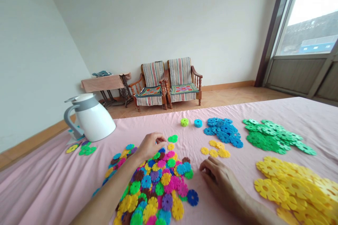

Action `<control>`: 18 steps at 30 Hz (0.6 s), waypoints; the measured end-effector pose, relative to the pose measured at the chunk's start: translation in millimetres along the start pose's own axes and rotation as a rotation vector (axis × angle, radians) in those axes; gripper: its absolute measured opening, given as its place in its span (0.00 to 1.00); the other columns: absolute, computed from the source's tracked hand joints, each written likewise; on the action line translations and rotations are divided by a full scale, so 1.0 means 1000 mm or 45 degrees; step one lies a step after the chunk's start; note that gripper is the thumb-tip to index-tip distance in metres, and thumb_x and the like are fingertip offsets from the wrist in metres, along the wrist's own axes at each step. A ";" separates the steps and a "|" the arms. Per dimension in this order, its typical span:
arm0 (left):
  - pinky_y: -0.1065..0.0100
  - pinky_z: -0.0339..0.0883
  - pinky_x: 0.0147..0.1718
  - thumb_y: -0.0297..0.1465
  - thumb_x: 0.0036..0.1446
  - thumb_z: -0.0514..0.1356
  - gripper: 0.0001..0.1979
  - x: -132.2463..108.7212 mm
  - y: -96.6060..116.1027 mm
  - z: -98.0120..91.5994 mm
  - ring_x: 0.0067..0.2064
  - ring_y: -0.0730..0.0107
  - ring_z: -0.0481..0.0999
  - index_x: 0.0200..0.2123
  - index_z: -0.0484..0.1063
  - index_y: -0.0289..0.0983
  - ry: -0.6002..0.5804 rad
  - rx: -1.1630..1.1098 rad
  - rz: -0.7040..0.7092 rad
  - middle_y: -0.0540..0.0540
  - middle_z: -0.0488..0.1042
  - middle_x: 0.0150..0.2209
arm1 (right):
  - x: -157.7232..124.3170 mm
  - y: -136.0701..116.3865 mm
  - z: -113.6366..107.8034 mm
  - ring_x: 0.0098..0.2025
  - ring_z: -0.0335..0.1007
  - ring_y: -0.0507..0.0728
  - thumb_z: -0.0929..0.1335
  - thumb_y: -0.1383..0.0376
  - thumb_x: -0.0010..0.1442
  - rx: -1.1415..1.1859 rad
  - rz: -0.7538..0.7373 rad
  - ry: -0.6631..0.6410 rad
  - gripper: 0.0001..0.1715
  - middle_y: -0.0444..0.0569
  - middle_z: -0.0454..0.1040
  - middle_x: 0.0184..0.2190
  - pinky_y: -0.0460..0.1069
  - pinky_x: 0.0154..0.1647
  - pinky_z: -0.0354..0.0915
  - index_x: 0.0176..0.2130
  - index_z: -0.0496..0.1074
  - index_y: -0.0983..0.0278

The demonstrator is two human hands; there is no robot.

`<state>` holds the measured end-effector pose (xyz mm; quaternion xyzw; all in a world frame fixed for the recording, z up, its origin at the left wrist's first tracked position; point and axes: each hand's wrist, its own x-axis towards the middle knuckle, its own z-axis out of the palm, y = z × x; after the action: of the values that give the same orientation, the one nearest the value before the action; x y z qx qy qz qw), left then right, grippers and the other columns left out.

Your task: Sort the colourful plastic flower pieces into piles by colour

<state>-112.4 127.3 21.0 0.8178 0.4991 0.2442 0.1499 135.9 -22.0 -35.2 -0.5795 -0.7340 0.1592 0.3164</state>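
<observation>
My left hand (152, 145) hovers at the far edge of a mixed pile of flower-shaped plastic discs (154, 175), fingers loosely bent, thumb apart, with nothing visible between them. Just beyond its fingertips lie bright green discs (173, 138) and a yellow disc (170, 146). To the right of the pile, my right hand (215, 174) is low over the cloth, its fingers curled inward; the hand itself hides whatever they may hold. A few yellow discs (218, 148) lie beyond it. Farther back stand a lime-green stack (184, 122) and a light blue stack (198, 123).
Blue (224, 132), green (274, 135) and yellow disc heaps (298, 186) cover the right side of the pink cloth (52, 186). At left stands a white jug (95, 119), with loose discs (87, 149) before it. Two wooden chairs (182, 77) are by the wall.
</observation>
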 end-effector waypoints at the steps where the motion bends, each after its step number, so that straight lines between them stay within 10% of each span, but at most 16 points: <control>1: 0.73 0.63 0.31 0.26 0.52 0.58 0.06 -0.005 0.011 0.000 0.31 0.72 0.72 0.31 0.75 0.36 -0.134 -0.061 0.088 0.49 0.75 0.31 | 0.000 -0.001 0.000 0.32 0.64 0.53 0.59 0.70 0.59 0.005 0.003 -0.001 0.09 0.46 0.67 0.30 0.48 0.33 0.58 0.32 0.67 0.62; 6: 0.73 0.62 0.37 0.28 0.50 0.63 0.06 -0.031 0.061 0.001 0.37 0.70 0.72 0.34 0.77 0.38 -0.491 -0.130 0.452 0.49 0.74 0.32 | -0.001 -0.002 -0.002 0.33 0.64 0.53 0.59 0.70 0.60 0.021 0.013 -0.018 0.09 0.47 0.68 0.31 0.48 0.34 0.59 0.33 0.67 0.62; 18: 0.74 0.60 0.32 0.23 0.47 0.61 0.05 -0.043 0.070 0.014 0.33 0.72 0.70 0.30 0.72 0.37 -0.485 -0.085 0.384 0.51 0.72 0.30 | 0.000 -0.001 -0.001 0.31 0.63 0.53 0.59 0.71 0.58 -0.003 -0.008 -0.005 0.10 0.46 0.67 0.30 0.48 0.32 0.58 0.33 0.67 0.63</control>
<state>-69.2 56.9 33.1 0.9091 0.3256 0.1214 0.2300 136.1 -22.4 -33.8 -0.5772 -0.7367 0.1585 0.3147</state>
